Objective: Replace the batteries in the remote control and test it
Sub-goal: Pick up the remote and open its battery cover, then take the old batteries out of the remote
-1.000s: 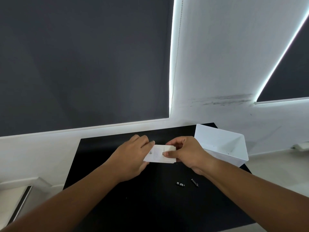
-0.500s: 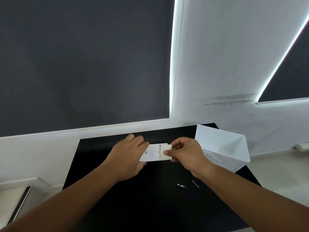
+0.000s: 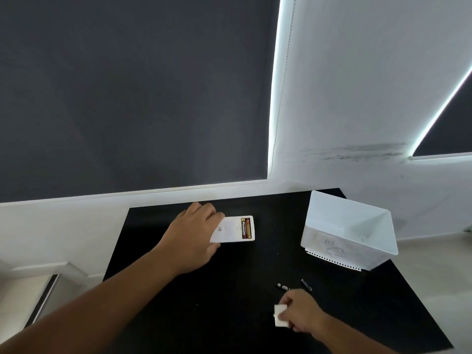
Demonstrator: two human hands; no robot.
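The white remote control (image 3: 231, 230) lies back-up on the black table (image 3: 178, 302), and my left hand (image 3: 194, 232) grips its left end. Its battery bay at the right end is uncovered and shows two gold-and-black batteries (image 3: 246, 228) seated inside. The small white battery cover (image 3: 280, 315) is pinched in my right hand (image 3: 300, 314) low over the near right of the table. Just beyond that hand two dark loose batteries lie on the table, one (image 3: 282, 286) partly hidden by my fingers, the other (image 3: 306, 284) to its right.
A white plastic bin (image 3: 347, 247) stands tilted at the table's far right corner. The table backs against a white wall with dark roller blinds. Its right and near edges drop to a pale floor.
The cover has come off the remote in my right hand, which moved down and right to the table's near side. My left hand lowered the remote toward the table, exposing the batteries.
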